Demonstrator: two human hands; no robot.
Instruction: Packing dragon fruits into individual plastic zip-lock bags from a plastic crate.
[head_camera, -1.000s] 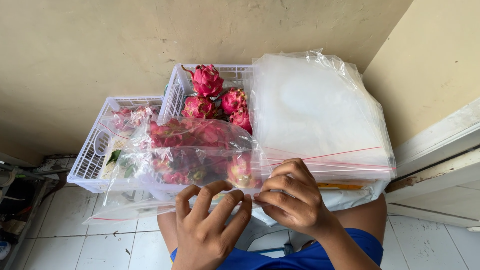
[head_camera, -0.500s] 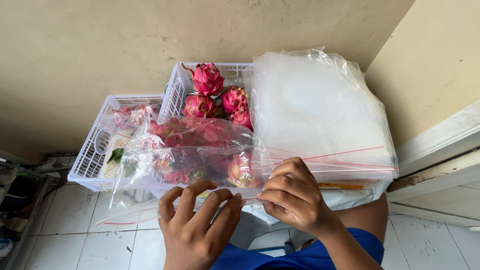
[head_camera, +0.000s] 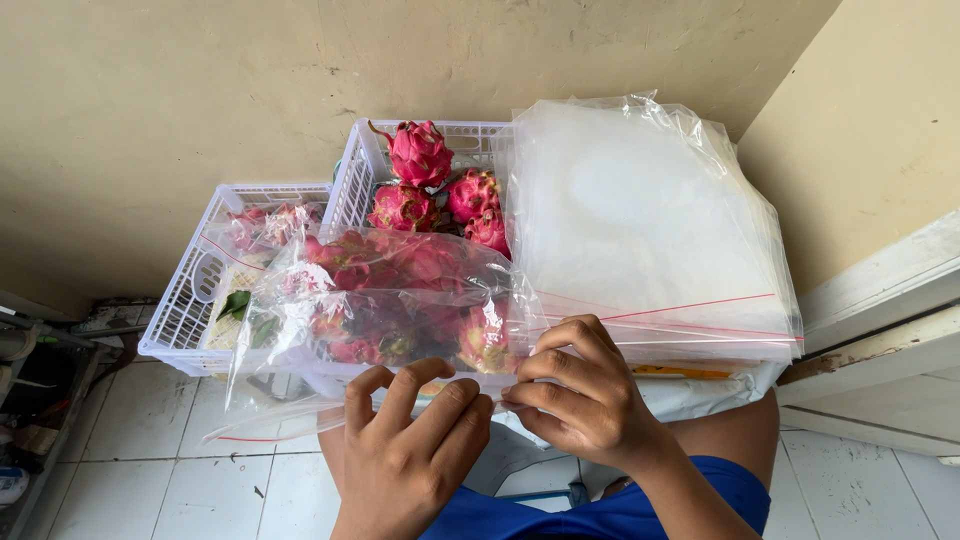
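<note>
Both hands, left hand (head_camera: 405, 450) and right hand (head_camera: 580, 395), pinch the near edge of a clear bag (head_camera: 385, 300) blurring pink dragon fruit, beside a stack of clear red-striped bags (head_camera: 640, 220).

A white tiled floor (head_camera: 120, 440) carried two white plastic baskets (head_camera: 185, 300) set against the beige wall; the right basket (head_camera: 362, 170) held pink dragon fruits (head_camera: 420, 152) heaped inside.

clear zip bag (head_camera: 390, 300) | holds pink dragon fruits (head_camera: 420, 262) | lying sideways, mouth near lap
</note>
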